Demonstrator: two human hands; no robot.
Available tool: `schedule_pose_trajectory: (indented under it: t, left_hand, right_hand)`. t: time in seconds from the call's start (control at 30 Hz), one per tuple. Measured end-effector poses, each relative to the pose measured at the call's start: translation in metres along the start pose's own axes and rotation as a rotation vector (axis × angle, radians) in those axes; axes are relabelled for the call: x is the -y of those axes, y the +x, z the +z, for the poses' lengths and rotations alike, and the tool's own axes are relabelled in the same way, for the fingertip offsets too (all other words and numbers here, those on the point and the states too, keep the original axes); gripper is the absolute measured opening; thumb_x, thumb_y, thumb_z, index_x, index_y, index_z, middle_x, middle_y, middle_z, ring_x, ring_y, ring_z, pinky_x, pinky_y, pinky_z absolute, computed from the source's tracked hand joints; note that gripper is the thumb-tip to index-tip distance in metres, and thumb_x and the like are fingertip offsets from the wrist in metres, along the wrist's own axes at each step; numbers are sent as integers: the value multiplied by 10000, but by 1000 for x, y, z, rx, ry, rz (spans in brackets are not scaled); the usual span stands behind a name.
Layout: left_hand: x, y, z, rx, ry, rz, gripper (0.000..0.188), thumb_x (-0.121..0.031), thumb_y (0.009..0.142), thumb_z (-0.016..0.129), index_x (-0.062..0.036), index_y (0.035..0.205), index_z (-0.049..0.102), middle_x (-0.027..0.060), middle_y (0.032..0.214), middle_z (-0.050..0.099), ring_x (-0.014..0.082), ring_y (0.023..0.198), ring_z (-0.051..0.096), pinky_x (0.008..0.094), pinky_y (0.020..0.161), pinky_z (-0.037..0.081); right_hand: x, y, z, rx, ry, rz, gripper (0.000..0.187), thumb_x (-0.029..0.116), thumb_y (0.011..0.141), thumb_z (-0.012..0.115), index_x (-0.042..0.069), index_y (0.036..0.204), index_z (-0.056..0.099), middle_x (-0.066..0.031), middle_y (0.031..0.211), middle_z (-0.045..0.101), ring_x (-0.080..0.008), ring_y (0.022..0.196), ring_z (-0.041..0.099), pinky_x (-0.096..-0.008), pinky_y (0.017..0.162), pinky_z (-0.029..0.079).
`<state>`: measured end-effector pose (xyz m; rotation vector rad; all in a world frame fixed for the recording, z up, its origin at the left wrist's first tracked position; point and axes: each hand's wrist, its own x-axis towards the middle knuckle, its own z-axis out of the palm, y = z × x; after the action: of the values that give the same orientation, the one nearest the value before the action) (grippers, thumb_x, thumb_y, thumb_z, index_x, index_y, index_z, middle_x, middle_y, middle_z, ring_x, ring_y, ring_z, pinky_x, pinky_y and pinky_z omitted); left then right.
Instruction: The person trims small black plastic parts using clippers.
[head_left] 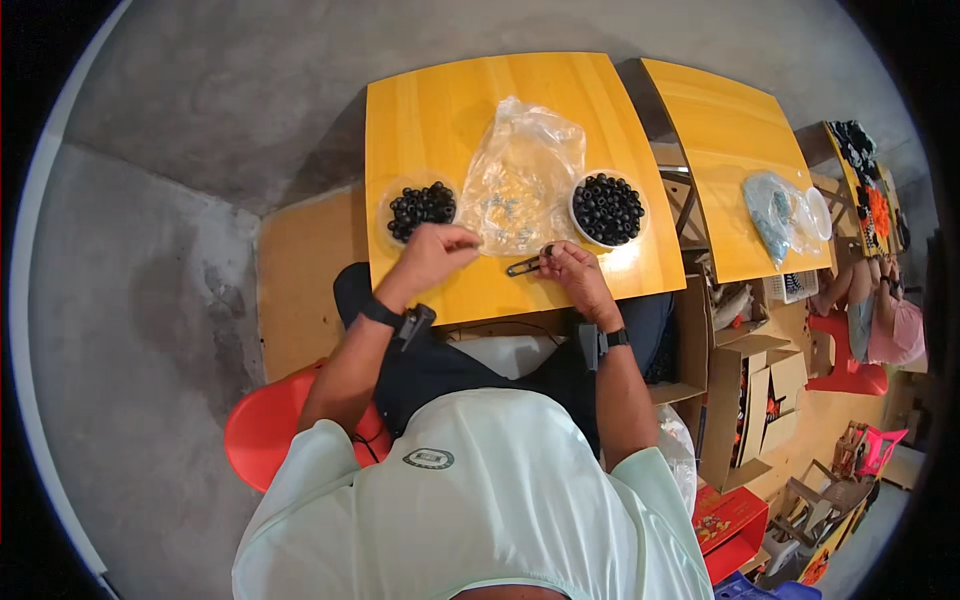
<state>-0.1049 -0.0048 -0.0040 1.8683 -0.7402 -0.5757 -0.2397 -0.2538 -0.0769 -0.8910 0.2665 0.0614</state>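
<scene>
My left hand (437,260) is closed in a pinch at the lower left corner of a clear plastic bag (520,150); whatever lies between its fingertips is too small to make out. Held between the thumb and fingers of my right hand (577,275) is a small black piece (549,250) that looks like a bead. Just under those fingers, a narrow dark metallic tool (522,267) points left, close to the tabletop. Small pale bits (510,208) show in the bag. Black beads with holes fill a round tub (420,208) beyond my left hand and a white-rimmed tub (607,209) beyond my right.
I sit at a yellow wooden table (430,110), a grey wall beyond it. To the right stands another yellow table (725,130) with a plastic bag of bluish pieces (770,215). Cardboard boxes (765,410) crowd the floor there. A person in pink (897,332) sits farther right.
</scene>
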Motion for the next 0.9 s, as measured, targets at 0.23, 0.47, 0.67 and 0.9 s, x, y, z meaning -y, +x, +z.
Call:
schedule_pose_trajectory:
  t: [0.23, 0.47, 0.67, 0.9]
  left_hand:
    - [15, -1, 1, -68, 588, 63, 175, -89, 775, 679, 8, 918, 708, 178, 805, 675, 278, 703, 676, 355, 639, 517]
    - [22, 28, -10, -168, 582, 138, 133, -97, 757, 657, -16, 849, 706, 168, 823, 668, 339, 761, 653, 413, 669, 513]
    - [6, 10, 32, -73, 462, 96, 124, -107, 747, 669, -26, 837, 699, 142, 752, 654, 326, 712, 649, 404, 637, 511]
    - [3, 10, 40, -55, 588, 53, 133, -154, 728, 691, -30, 772, 671, 141, 724, 650, 339, 702, 646, 427, 640, 506]
  right_hand:
    - [-1, 0, -4, 11, -9, -7, 168, 190, 986, 561, 26, 986, 600, -54, 908, 601, -152, 812, 594, -346, 871, 524]
    - [1, -1, 1, -18, -39, 8, 185, 200, 992, 555, 23, 1009, 606, -52, 933, 619, -147, 826, 599, -335, 867, 524]
    - [-4, 1, -4, -12, 19, -18, 211, 207, 980, 586, 7, 1032, 627, -54, 947, 642, -144, 830, 619, -309, 849, 521]
    - [0, -2, -2, -13, 14, 0, 194, 198, 993, 555, 15, 1031, 607, -56, 929, 615, -150, 825, 599, -357, 869, 531]
